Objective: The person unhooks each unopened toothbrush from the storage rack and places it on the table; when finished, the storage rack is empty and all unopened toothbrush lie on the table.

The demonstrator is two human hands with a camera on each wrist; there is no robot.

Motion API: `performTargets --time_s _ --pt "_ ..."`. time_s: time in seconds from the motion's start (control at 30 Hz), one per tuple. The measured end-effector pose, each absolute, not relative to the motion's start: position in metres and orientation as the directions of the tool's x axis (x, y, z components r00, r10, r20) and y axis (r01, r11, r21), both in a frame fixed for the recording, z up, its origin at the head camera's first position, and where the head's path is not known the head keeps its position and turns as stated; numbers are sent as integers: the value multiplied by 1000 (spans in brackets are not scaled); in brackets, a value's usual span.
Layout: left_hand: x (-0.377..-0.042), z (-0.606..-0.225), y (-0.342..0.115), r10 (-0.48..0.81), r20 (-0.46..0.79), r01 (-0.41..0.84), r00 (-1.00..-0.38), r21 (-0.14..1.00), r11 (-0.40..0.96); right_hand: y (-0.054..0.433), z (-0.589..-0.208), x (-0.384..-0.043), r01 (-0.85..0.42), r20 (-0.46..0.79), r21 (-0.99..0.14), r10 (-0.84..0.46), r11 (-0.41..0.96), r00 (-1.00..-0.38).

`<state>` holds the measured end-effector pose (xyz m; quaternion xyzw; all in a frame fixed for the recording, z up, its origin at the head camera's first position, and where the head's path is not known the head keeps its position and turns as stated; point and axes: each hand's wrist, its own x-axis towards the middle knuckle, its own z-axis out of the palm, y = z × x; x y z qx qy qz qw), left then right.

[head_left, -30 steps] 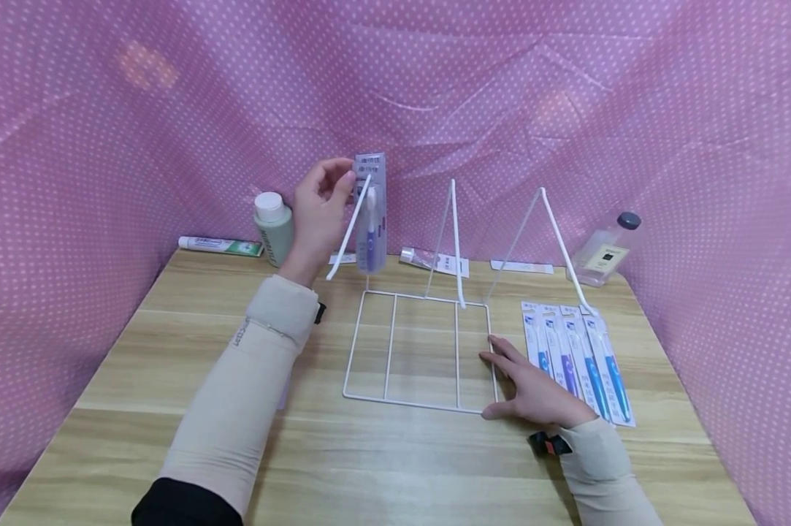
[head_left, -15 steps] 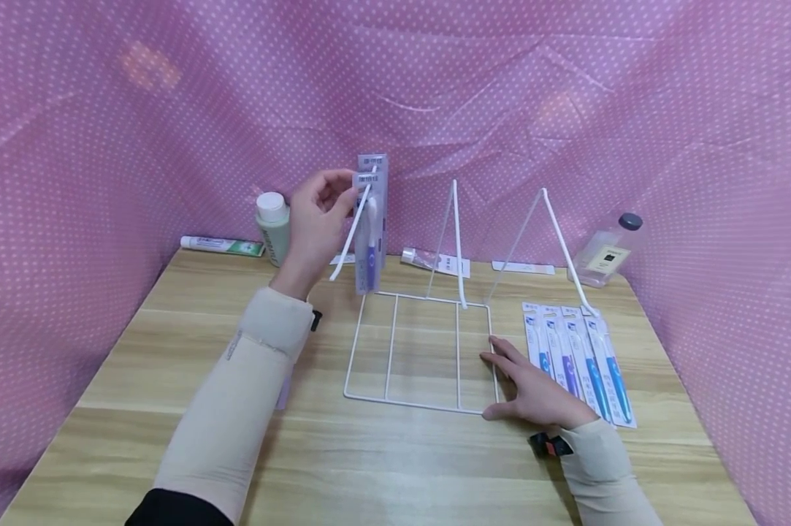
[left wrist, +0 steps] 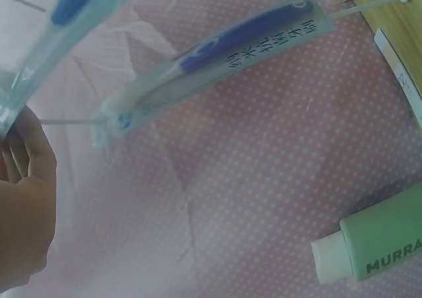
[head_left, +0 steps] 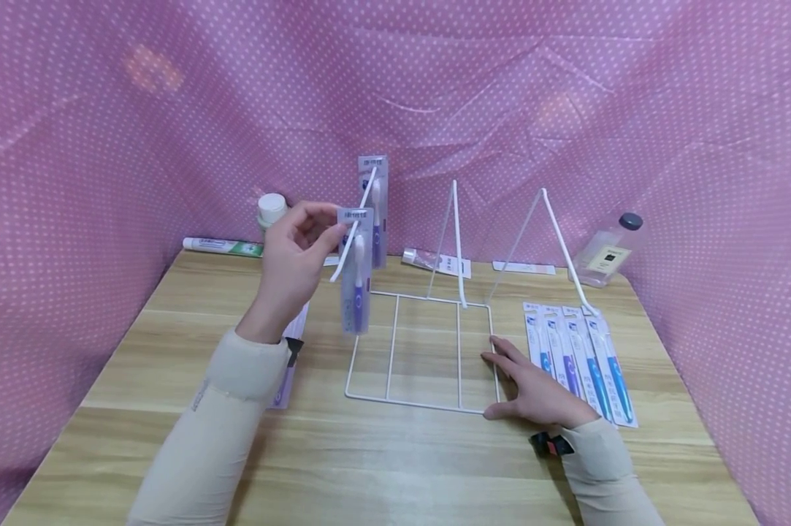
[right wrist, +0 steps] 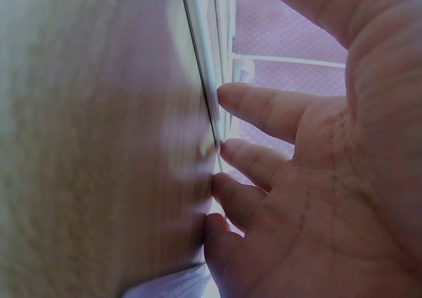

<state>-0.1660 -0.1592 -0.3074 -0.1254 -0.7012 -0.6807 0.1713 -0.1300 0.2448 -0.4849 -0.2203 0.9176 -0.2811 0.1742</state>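
In the head view my left hand [head_left: 303, 245] pinches the upper left edge of a packaged purple toothbrush [head_left: 358, 292], near the front tip of the left prong of a white wire rack [head_left: 421, 405]. Farther back on that prong hangs another packaged toothbrush [head_left: 379, 219]. The left wrist view shows the hand [left wrist: 26, 199] at the held pack [left wrist: 72, 8] in the upper left corner, and the hanging pack [left wrist: 231, 47] beyond. My right hand [head_left: 533, 387] rests with spread fingers at the right side of the rack's base; the right wrist view shows its fingertips against the wire.
Several packaged toothbrushes [head_left: 569, 358] lie in a row at right. More purple packs [head_left: 290, 365] lie partly behind the left forearm. Along the back stand or lie a green bottle [head_left: 272, 210], toothpaste tubes [head_left: 224, 247] and a clear bottle [head_left: 602, 256], before a pink dotted curtain.
My left hand has drawn the pinched toothbrush pack forward along the left prong, from against the rear pack to near the prong's front tip. The right hand has stayed in place.
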Motion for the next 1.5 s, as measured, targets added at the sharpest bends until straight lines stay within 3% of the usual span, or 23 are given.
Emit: performTargets --time_s 0.57,1.0,1.5 --pt "-113 -295 -172 36 391 393 -920 918 57 245 -484 -130 -305 -197 -595 -503 744 -842" --pt "-102 -290 -174 57 420 423 -906 904 61 243 -481 -129 -292 -217 -592 -497 751 -840" --pt "-89 -281 -192 58 498 497 -865 867 -41 245 -484 -130 -321 -189 -584 -510 745 -839"
